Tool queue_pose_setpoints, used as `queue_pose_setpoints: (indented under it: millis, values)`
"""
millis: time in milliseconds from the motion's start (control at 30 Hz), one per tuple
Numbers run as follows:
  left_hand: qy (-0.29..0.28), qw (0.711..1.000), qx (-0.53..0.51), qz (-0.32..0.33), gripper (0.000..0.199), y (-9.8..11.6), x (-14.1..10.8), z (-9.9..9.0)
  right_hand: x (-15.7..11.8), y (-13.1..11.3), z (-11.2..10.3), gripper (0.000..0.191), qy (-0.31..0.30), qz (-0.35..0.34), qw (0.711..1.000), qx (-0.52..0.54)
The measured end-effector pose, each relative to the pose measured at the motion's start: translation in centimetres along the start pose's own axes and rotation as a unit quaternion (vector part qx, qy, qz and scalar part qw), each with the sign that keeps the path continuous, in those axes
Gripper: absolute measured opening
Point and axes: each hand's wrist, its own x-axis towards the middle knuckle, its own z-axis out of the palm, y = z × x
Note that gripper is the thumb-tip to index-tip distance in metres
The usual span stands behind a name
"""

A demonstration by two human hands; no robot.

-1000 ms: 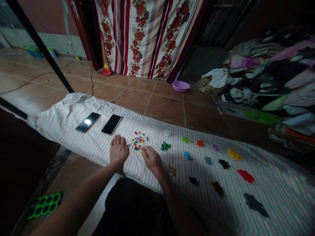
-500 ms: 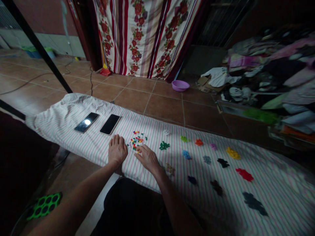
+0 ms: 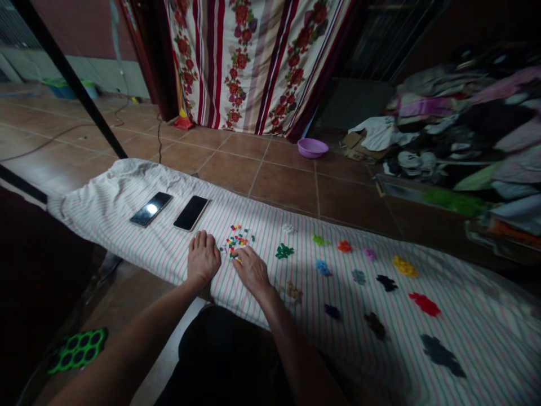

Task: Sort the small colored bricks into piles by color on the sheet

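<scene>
A loose group of small mixed-colour pieces [image 3: 237, 239] lies on the striped cloth [image 3: 249, 293]. My right hand [image 3: 251, 269] is at the near edge of this group, fingers bent down and drawn together; whatever is under the fingertips is too small to name. To the left of the pieces, my left hand [image 3: 203, 256] lies flat on the cloth with nothing in it. Small piles sorted by colour spread to the right, among them green [image 3: 284, 251], white [image 3: 288, 228], beige [image 3: 293, 290], blue [image 3: 322, 267], yellow [image 3: 404, 266] and red [image 3: 425, 304].
Two phones, one at the left [image 3: 151, 208] and a darker one [image 3: 191, 213], lie beyond my left hand. A purple basin [image 3: 313, 148] stands on the tiled floor. Clothes and shoes [image 3: 412, 160] are heaped at the right. A black bar [image 3: 76, 84] crosses the upper left.
My right hand has shifted slightly over the near edge of the mixed pieces, its fingers lower. My left hand stays in place on the cloth. The view has moved a little.
</scene>
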Motion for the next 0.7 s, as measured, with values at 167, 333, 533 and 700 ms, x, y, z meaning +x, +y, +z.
queue_pose_setpoints:
  millis: [167,333,533,700]
  values:
    - [0.005,1.000,0.003,0.005,0.038,-0.04,-0.06,0.16,0.02,0.03,0.29,0.008,0.033,-0.008,0.999,-0.017]
    - [0.014,1.000,0.008,0.010,0.037,-0.08,-0.10,0.35,0.10,-0.37,0.39,0.004,0.050,-0.005,0.997,-0.054]
    - [0.021,1.000,0.013,0.014,0.036,-0.08,-0.10,0.37,0.19,-0.84,0.35,0.006,0.086,-0.011,0.995,-0.040]
    - [0.024,1.000,0.008,0.007,0.035,-0.09,-0.05,0.37,0.37,-0.65,0.37,0.009,0.095,-0.014,0.995,0.007]
